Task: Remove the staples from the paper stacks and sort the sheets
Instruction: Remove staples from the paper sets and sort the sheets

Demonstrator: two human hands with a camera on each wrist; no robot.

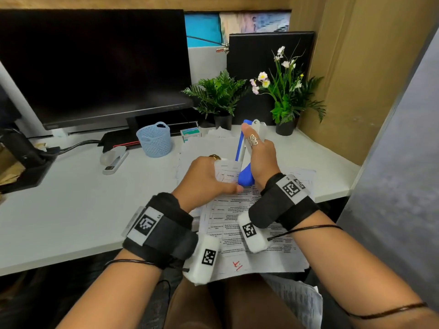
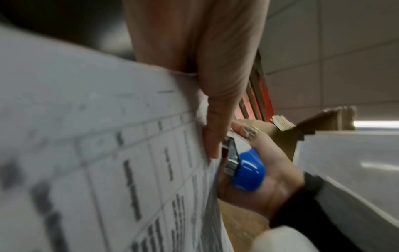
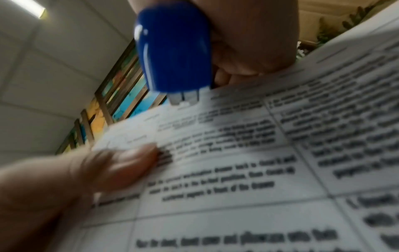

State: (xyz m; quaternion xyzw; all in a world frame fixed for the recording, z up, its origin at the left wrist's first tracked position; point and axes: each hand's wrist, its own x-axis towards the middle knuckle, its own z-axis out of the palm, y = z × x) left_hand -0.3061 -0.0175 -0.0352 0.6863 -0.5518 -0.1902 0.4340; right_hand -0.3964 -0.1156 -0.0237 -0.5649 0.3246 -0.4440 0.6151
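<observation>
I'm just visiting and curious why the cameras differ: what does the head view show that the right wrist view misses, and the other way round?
Only the head view shows the wider desk: the dark monitor, the blue basket, a second stapler and the potted plants.

Only the right wrist view shows the blue stapler's metal end meeting the paper edge, and ceiling panels.

Both show the right hand gripping the blue stapler, and the left hand holding the printed paper stack, thumb on top.
</observation>
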